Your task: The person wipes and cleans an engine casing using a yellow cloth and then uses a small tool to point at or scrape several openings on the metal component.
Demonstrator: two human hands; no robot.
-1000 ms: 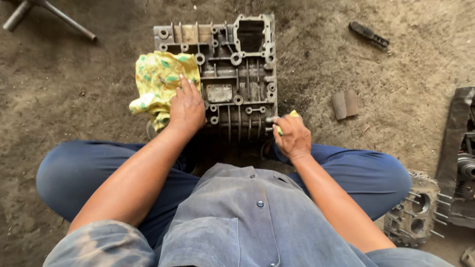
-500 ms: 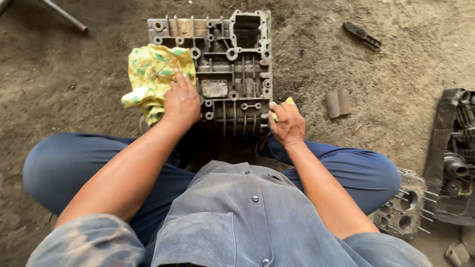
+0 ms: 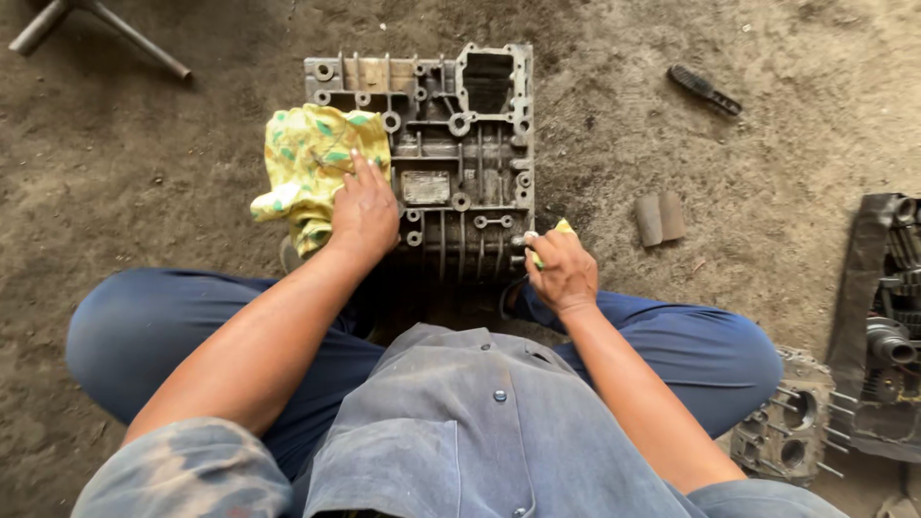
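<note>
While one engine casing [image 3: 460, 163] lies grounded, left hand [image 3: 365, 213] flat on one rag [image 3: 312, 163], right hand [image 3: 564, 269] gripping yellow tool [image 3: 562, 228]

Support is a bare dirt floor [image 3: 144, 163], dusty, darker and oil-stained around the centre. On it: grey ribbed engine casing [image 3: 451, 144] at 12 o'clock, metal stand legs [image 3: 115, 34] at 10–11, black brush-like tool [image 3: 705, 89] at 1, small brown ridged piece [image 3: 659, 218] at 2. At 4 o'clock, a studded engine part [image 3: 782, 427] and a dark engine assembly [image 3: 887, 326] beside it at the edge.
</note>
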